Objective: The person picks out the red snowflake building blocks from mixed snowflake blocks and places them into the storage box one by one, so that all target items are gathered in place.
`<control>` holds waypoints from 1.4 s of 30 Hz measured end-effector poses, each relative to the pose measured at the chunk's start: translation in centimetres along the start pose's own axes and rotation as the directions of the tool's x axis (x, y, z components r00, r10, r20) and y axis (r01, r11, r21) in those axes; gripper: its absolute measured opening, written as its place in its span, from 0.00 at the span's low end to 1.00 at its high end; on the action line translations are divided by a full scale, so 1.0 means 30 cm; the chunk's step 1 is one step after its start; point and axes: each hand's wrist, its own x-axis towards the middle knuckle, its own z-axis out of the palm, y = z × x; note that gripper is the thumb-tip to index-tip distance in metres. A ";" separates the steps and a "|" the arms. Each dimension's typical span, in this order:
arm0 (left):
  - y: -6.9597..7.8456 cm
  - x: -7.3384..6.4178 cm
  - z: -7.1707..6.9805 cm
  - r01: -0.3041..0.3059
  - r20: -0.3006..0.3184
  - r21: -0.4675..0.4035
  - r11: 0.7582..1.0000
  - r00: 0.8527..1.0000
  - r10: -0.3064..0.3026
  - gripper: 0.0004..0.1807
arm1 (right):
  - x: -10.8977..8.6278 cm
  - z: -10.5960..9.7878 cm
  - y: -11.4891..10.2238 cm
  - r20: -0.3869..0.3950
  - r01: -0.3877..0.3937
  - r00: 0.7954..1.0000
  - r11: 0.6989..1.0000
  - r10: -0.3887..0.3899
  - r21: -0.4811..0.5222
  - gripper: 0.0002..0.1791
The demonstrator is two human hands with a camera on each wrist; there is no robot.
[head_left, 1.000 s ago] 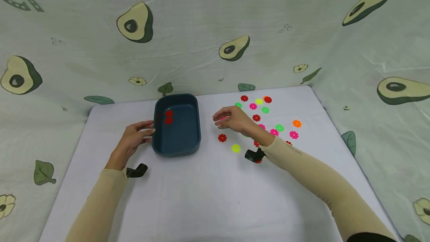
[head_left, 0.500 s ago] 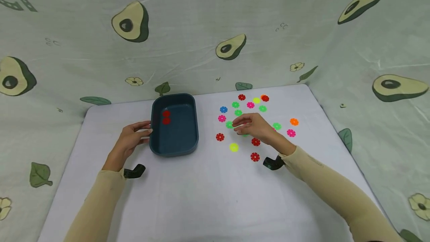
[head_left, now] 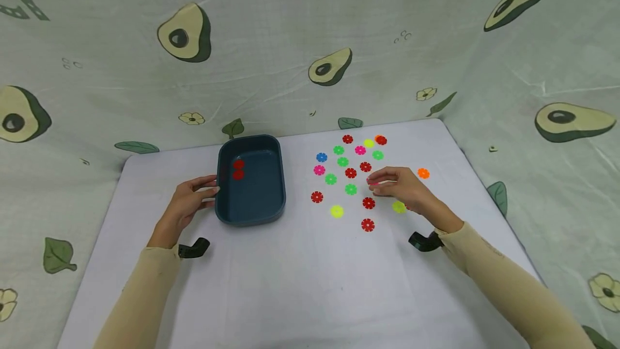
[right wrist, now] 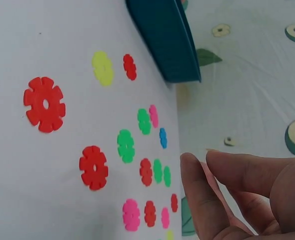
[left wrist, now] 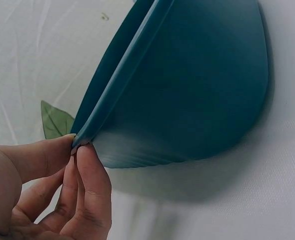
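Observation:
A dark blue rectangular tray (head_left: 261, 198) with rounded corners stands on the left part of the table. Two red notched plastic discs (head_left: 238, 170) lie inside it. My left hand (head_left: 186, 206) pinches the tray's left rim between thumb and fingers, as the left wrist view shows close up. To the right, my right hand (head_left: 399, 185) hovers over a scatter of flower-shaped discs, palm down with relaxed fingers. Nothing shows between its thumb and index finger in the right wrist view. Beneath its fingertips a pink disc (right wrist: 131, 215) is partly covered in the head view.
Several red, green, pink and yellow discs lie flat around the right hand, with one blue disc (head_left: 322, 157) and an orange disc (head_left: 423, 173). A white cloth covers the table (head_left: 290, 284). Behind it hangs a pale avocado-print curtain (head_left: 261, 85).
My right hand has moved rightward and slightly nearer from beside the tray, uncovering discs on its left. My left hand stays at the tray rim. The head view has shifted slightly.

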 end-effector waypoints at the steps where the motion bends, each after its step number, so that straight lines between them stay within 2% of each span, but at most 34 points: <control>1: -0.001 0.000 0.000 0.001 -0.001 0.003 1.000 1.000 -0.001 0.32 | -0.008 -0.011 0.006 -0.008 -0.009 1.000 1.000 0.009 -0.013 0.23; 9: -0.003 -0.002 -0.003 -0.005 -0.003 0.000 1.000 1.000 0.005 0.32 | -0.049 -0.089 0.055 -0.051 -0.045 0.998 0.999 0.044 -0.024 0.24; 20: -0.006 -0.006 0.003 -0.003 -0.004 -0.011 1.000 1.000 0.003 0.32 | -0.100 -0.151 0.135 -0.142 -0.104 0.986 0.984 0.083 -0.147 0.27; 29: -0.007 -0.007 0.006 -0.005 -0.006 -0.005 1.000 1.000 0.005 0.32 | -0.134 -0.187 0.182 -0.168 -0.140 0.980 0.970 0.108 -0.196 0.26; 42: -0.001 -0.006 0.005 0.000 -0.011 -0.007 1.000 1.000 -0.001 0.32 | -0.135 -0.197 0.244 -0.196 -0.170 0.972 0.959 0.126 -0.225 0.24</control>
